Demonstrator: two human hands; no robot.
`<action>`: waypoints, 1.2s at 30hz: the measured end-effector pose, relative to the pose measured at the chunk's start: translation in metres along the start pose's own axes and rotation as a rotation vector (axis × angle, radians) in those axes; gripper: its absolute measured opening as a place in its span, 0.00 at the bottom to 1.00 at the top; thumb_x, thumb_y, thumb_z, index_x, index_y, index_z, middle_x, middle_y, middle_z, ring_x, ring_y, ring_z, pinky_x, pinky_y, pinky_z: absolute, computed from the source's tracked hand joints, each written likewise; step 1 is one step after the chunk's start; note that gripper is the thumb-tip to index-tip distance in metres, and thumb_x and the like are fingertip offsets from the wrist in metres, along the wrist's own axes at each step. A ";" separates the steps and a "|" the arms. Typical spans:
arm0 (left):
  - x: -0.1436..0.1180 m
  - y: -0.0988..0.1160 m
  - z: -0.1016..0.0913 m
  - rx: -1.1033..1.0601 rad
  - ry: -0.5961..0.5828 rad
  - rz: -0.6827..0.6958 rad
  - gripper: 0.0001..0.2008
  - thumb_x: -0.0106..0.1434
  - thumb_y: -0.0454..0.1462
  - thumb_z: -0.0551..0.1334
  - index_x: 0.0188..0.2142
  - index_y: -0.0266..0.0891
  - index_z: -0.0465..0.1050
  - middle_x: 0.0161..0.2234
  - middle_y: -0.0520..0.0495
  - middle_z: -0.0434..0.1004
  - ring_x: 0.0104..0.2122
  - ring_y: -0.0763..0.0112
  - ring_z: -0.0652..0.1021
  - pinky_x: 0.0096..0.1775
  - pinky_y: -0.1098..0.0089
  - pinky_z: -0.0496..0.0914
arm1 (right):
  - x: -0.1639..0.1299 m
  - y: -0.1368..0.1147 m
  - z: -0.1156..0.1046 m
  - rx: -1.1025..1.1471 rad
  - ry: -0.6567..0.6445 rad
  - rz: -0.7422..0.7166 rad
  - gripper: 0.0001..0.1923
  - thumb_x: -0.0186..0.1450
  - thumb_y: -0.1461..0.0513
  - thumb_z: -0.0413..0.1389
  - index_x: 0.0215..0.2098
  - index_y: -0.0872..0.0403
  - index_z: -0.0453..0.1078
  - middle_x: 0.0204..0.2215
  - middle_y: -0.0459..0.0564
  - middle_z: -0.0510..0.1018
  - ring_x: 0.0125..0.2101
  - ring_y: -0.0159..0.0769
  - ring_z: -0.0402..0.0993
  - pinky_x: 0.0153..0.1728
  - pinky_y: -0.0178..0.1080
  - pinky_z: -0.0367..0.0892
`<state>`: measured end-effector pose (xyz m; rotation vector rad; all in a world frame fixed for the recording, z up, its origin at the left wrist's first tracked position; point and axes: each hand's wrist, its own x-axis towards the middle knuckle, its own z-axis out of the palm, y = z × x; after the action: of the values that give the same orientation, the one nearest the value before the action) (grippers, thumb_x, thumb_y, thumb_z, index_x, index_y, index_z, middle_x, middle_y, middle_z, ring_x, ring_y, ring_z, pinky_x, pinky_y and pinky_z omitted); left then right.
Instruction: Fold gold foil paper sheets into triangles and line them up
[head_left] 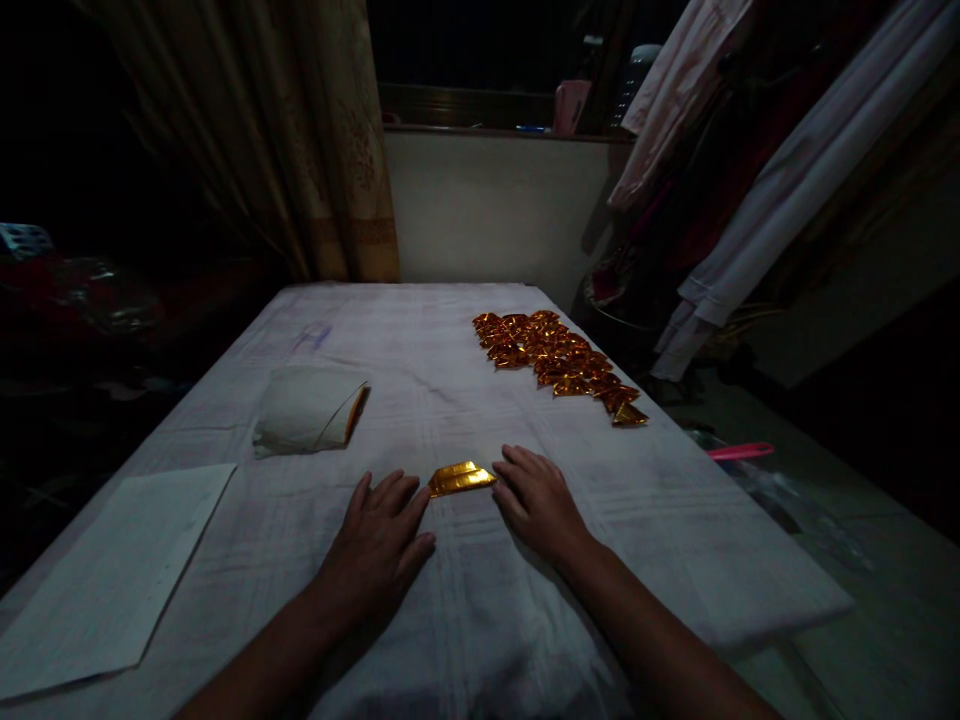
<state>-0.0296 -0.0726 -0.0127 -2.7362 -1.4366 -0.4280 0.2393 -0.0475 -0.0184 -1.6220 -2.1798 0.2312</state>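
dim room, white cloth-covered table [465,400]: left hand [379,545] & right hand [540,500] lying flat, fingers spread, flanking folded gold paper [460,478]; more gold pieces [555,362] sitting behind.

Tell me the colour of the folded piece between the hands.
Shiny gold folded piece, clearest in the head view.

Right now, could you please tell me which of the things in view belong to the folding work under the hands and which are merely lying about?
In the work:
- gold paper piece between left hand and right hand
- heap of folded gold pieces
- stack of sheets

Lying about:
- white paper
- curtain
- hanging clothes
- pink stick
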 end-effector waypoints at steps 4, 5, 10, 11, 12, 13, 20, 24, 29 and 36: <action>0.002 0.000 0.002 -0.044 0.049 -0.009 0.20 0.72 0.41 0.54 0.61 0.42 0.67 0.58 0.42 0.73 0.60 0.52 0.70 0.64 0.41 0.57 | 0.003 -0.001 0.004 0.046 0.021 0.013 0.16 0.65 0.60 0.59 0.51 0.52 0.75 0.61 0.58 0.73 0.62 0.50 0.66 0.62 0.56 0.58; 0.002 0.000 0.003 -0.053 0.057 -0.013 0.20 0.72 0.40 0.54 0.61 0.42 0.67 0.58 0.42 0.73 0.59 0.53 0.70 0.64 0.42 0.57 | 0.003 -0.002 0.005 0.057 0.022 0.018 0.16 0.65 0.61 0.59 0.51 0.51 0.76 0.60 0.57 0.73 0.62 0.50 0.66 0.62 0.56 0.57; 0.009 0.002 -0.001 -0.084 0.081 -0.009 0.16 0.72 0.38 0.55 0.57 0.42 0.70 0.55 0.43 0.75 0.56 0.56 0.73 0.63 0.44 0.59 | 0.004 -0.003 0.011 0.089 0.073 0.035 0.16 0.64 0.62 0.59 0.51 0.52 0.75 0.59 0.58 0.75 0.61 0.51 0.67 0.61 0.56 0.58; 0.012 0.002 -0.002 -0.089 0.084 -0.010 0.16 0.72 0.38 0.55 0.56 0.42 0.71 0.54 0.43 0.76 0.55 0.57 0.74 0.63 0.44 0.60 | 0.005 -0.003 0.011 0.091 0.084 0.024 0.18 0.63 0.62 0.59 0.52 0.53 0.74 0.59 0.58 0.75 0.61 0.51 0.67 0.61 0.56 0.58; 0.015 0.003 -0.004 -0.095 0.083 -0.014 0.15 0.72 0.38 0.55 0.54 0.42 0.72 0.53 0.43 0.76 0.54 0.57 0.74 0.62 0.45 0.60 | 0.005 -0.002 0.011 0.092 0.090 0.011 0.20 0.63 0.63 0.59 0.54 0.53 0.73 0.59 0.58 0.75 0.60 0.50 0.67 0.61 0.55 0.58; 0.019 0.003 -0.006 -0.102 0.080 -0.020 0.13 0.71 0.38 0.55 0.53 0.41 0.73 0.52 0.43 0.77 0.53 0.58 0.75 0.62 0.45 0.60 | 0.007 -0.002 0.011 0.095 0.089 0.000 0.22 0.62 0.63 0.59 0.55 0.53 0.72 0.58 0.58 0.75 0.60 0.50 0.68 0.60 0.54 0.59; 0.051 0.003 -0.015 -0.108 -0.036 -0.076 0.06 0.68 0.35 0.59 0.40 0.40 0.75 0.41 0.44 0.80 0.43 0.58 0.77 0.49 0.55 0.69 | 0.014 -0.005 -0.005 0.111 -0.015 0.015 0.24 0.62 0.64 0.59 0.57 0.52 0.72 0.52 0.54 0.80 0.53 0.47 0.72 0.53 0.48 0.64; 0.069 -0.004 -0.009 -0.098 -0.019 -0.063 0.09 0.68 0.35 0.59 0.45 0.42 0.77 0.41 0.44 0.80 0.41 0.59 0.78 0.46 0.58 0.70 | 0.013 -0.002 -0.006 0.150 -0.037 0.015 0.24 0.61 0.65 0.58 0.57 0.49 0.72 0.49 0.53 0.80 0.51 0.46 0.73 0.52 0.48 0.64; 0.092 0.000 -0.004 -0.067 0.029 -0.059 0.18 0.65 0.34 0.63 0.54 0.45 0.75 0.46 0.43 0.79 0.45 0.58 0.78 0.46 0.59 0.72 | 0.005 -0.002 -0.002 0.244 -0.024 -0.029 0.26 0.58 0.67 0.57 0.56 0.49 0.72 0.48 0.51 0.81 0.50 0.45 0.74 0.53 0.48 0.64; 0.084 0.017 -0.006 -0.190 0.088 0.017 0.12 0.57 0.32 0.67 0.42 0.43 0.79 0.49 0.42 0.78 0.46 0.59 0.79 0.43 0.63 0.76 | -0.003 0.001 -0.003 0.278 0.006 -0.097 0.25 0.60 0.71 0.52 0.53 0.49 0.74 0.46 0.50 0.82 0.47 0.41 0.76 0.51 0.45 0.66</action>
<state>0.0279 -0.0152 0.0161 -2.8287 -1.4187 -0.7102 0.2419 -0.0501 -0.0166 -1.3597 -2.1065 0.4761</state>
